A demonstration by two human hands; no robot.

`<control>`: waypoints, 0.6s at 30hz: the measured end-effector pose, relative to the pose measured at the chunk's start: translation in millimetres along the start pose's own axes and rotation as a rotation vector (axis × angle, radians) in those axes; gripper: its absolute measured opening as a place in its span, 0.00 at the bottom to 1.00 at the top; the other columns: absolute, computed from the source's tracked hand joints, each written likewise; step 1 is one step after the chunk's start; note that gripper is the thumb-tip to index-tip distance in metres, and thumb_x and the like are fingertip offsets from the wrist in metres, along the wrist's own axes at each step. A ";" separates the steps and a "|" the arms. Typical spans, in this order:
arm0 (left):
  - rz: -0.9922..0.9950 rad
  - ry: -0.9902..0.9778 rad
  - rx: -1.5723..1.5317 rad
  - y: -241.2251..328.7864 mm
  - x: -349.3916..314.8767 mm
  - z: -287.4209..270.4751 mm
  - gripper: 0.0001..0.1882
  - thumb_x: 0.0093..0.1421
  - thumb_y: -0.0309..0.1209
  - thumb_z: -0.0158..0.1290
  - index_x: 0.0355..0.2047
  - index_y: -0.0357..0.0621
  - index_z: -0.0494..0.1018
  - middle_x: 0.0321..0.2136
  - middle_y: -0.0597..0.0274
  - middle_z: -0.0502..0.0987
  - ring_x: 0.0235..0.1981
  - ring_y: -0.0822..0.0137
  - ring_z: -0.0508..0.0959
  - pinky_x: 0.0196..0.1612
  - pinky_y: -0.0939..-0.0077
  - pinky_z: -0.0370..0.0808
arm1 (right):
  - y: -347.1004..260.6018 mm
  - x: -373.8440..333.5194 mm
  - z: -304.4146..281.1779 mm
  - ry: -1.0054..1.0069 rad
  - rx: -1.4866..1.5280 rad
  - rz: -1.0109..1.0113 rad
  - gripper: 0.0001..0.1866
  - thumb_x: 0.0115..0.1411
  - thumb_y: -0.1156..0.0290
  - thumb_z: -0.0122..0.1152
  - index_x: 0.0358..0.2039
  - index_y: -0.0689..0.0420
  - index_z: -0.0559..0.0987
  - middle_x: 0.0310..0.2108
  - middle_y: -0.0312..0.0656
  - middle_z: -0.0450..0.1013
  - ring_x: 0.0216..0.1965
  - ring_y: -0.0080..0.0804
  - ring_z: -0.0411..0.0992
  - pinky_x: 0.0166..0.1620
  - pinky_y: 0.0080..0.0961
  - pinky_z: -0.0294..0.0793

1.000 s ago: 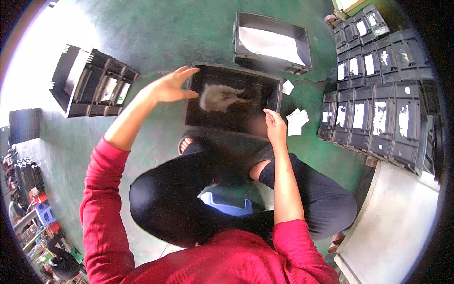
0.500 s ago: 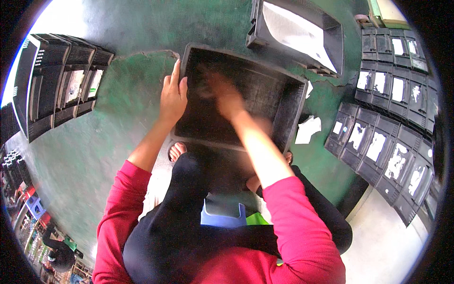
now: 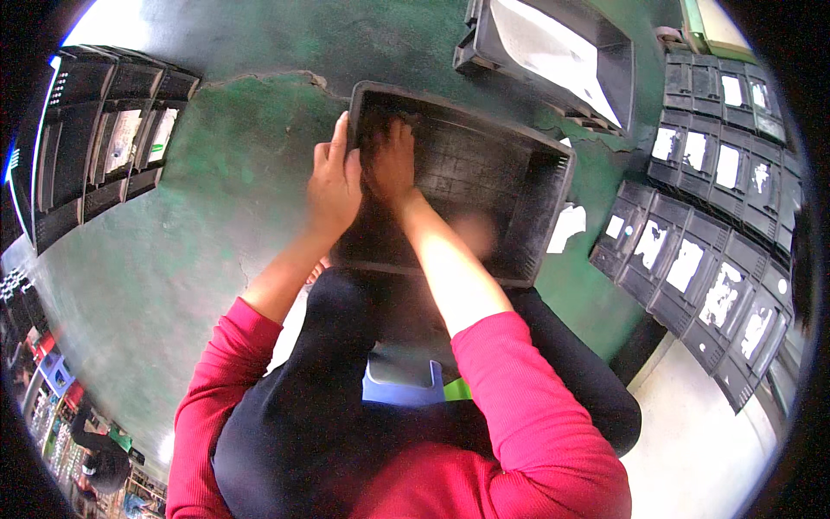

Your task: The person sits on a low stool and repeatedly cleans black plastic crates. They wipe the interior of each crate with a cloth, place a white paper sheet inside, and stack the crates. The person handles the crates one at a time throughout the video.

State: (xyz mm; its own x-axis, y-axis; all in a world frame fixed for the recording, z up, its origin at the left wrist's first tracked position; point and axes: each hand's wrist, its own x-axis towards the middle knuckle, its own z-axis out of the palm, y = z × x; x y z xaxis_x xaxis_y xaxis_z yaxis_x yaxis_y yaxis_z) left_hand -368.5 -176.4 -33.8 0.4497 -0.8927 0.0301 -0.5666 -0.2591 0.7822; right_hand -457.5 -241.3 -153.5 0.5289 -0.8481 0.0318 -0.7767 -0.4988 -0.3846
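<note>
A black plastic crate (image 3: 484, 120), its inside facing up, is in front of my knees. My left hand (image 3: 335, 186) grips its left wall, with the index finger stretched along the rim and the thumb at the wall's edge. Inside the crate, near that same wall, is my right hand (image 3: 393, 164). Its fingers are stretched out and point away from me. Dark shadow around the fingertips hides whether anything lies under them. A pale, blurred round patch shows in the crate's near part, and I cannot make out what it is.
Another black crate (image 3: 632, 73) with a white sheet (image 3: 553, 48) inside stands beyond, to the right. Stacked black crates (image 3: 692, 259) with torn labels line the right side; more crates (image 3: 95, 138) stand at left. White paper scraps (image 3: 566, 227) lie on the green floor (image 3: 233, 190).
My right hand has moved left, closer to the crate's left wall, and its fingers are less blurred. The crate has shifted slightly right and toward me, with my left hand still on its wall.
</note>
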 end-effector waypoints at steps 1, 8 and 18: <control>-0.006 0.011 0.009 0.3 -0.8 0.3 0.26 0.64 0.32 0.42 0.63 0.57 0.54 0.35 0.50 0.68 0.31 0.48 0.73 0.34 0.60 0.71 | 13.3 -5.3 -14.5 -0.131 -0.027 -0.056 0.22 0.57 0.69 0.47 0.52 0.63 0.68 0.54 0.57 0.61 0.55 0.51 0.60 0.57 0.44 0.60; 0.003 0.012 0.037 0.1 -3.5 -1.0 0.27 0.65 0.33 0.42 0.64 0.58 0.53 0.35 0.52 0.68 0.32 0.51 0.73 0.36 0.61 0.71 | 126.1 -17.7 -135.6 -0.345 -0.602 -0.094 0.09 0.50 0.71 0.52 0.27 0.57 0.81 0.36 0.45 0.74 0.39 0.38 0.72 0.41 0.39 0.70; -0.060 -0.006 0.031 3.1 -3.7 -1.2 0.26 0.65 0.34 0.42 0.63 0.61 0.54 0.35 0.52 0.68 0.31 0.51 0.73 0.37 0.61 0.71 | 150.7 -95.0 -169.7 -0.606 -0.423 -0.300 0.04 0.46 0.74 0.55 0.23 0.57 0.77 0.30 0.41 0.69 0.38 0.40 0.69 0.36 0.35 0.74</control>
State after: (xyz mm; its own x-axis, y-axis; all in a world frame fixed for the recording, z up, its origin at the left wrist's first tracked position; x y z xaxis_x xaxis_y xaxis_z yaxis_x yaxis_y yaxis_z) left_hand -371.0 -173.4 -30.7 0.4795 -0.8773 -0.0199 -0.5596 -0.3232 0.7632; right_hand -682.8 -266.3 -57.9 0.7354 -0.4826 -0.4757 -0.5713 -0.8191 -0.0521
